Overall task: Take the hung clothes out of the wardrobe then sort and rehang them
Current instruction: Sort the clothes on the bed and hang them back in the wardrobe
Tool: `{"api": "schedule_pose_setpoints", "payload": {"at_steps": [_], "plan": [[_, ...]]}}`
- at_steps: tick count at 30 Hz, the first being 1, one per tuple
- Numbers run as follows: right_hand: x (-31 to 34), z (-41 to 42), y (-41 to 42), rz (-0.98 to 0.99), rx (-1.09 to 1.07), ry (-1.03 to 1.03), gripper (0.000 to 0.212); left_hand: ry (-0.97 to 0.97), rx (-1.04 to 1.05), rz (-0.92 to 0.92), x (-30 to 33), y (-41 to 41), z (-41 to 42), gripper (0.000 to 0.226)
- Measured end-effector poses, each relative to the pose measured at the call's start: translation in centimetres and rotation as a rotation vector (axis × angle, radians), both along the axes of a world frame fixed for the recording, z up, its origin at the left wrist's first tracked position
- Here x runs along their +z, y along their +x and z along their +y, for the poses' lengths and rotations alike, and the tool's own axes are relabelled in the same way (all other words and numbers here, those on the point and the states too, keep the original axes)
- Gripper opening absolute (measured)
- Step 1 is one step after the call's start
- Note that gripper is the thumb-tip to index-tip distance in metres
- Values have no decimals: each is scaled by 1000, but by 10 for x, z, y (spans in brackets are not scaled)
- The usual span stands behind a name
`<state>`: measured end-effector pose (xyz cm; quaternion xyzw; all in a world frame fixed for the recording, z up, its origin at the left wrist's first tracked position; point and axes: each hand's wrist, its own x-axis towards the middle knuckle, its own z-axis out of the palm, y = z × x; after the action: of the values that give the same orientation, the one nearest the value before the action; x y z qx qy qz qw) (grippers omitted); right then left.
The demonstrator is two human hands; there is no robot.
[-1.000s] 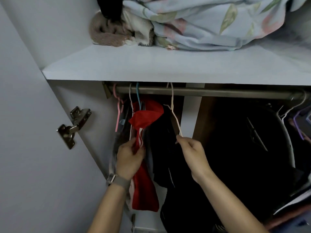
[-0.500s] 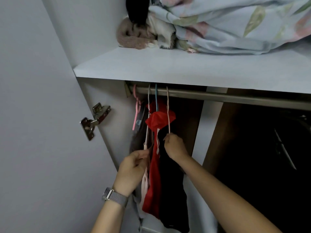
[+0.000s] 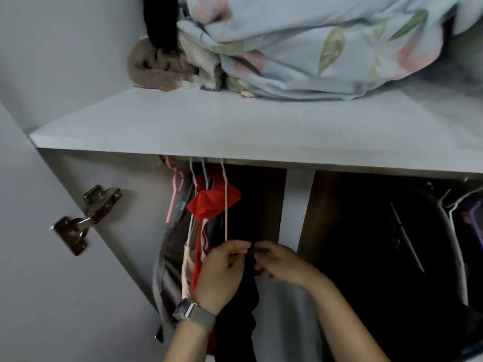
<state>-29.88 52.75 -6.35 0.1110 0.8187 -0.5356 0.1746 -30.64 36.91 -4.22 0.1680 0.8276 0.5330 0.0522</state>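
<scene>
Two hands meet at the top of a black garment hanging in the left bay of an open wardrobe, seen from the head camera. The left hand, a grey-strapped watch on its wrist, and the right hand each have fingers curled and pinching the dark cloth, fingertips almost touching. The garment hangs from a pale pink wire hanger, whose long neck runs straight up from the hands and vanishes behind the shelf edge. It is plain black and falls in a narrow drape below the wrists, out of the bottom of the frame.

Just to its left hangs a red garment, bunched at the top over a blue hanger, with a grey garment and a pink hanger beyond it near the side wall. The hanging rail itself is hidden behind the shelf.

A white shelf spans the wardrobe above the clothes, carrying a floral light-blue duvet and a brown knitted item. A metal hinge sits on the white door at left. A white upright divider separates the bays; the right bay holds dark clothing on white hangers and a purple one, its detail lost in shadow.
</scene>
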Motion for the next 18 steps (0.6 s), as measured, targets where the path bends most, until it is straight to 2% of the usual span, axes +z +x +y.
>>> {"api": "schedule_pose_setpoints", "payload": {"at_steps": [4, 8, 13, 18], "plan": [[3, 52, 36, -17, -87, 53, 29, -10, -153, -8, 2, -1, 47, 33], [-2, 98, 80, 10, -312, 147, 20, -92, -280, 29, -9, 4, 92, 26], [-5, 133, 159, -16, -571, 259, 24, -219, -472, 55, -24, 19, 139, 31], [-6, 127, 258, -89, -842, 399, 27, -256, -702, 103, -23, 52, 171, 28]]}}
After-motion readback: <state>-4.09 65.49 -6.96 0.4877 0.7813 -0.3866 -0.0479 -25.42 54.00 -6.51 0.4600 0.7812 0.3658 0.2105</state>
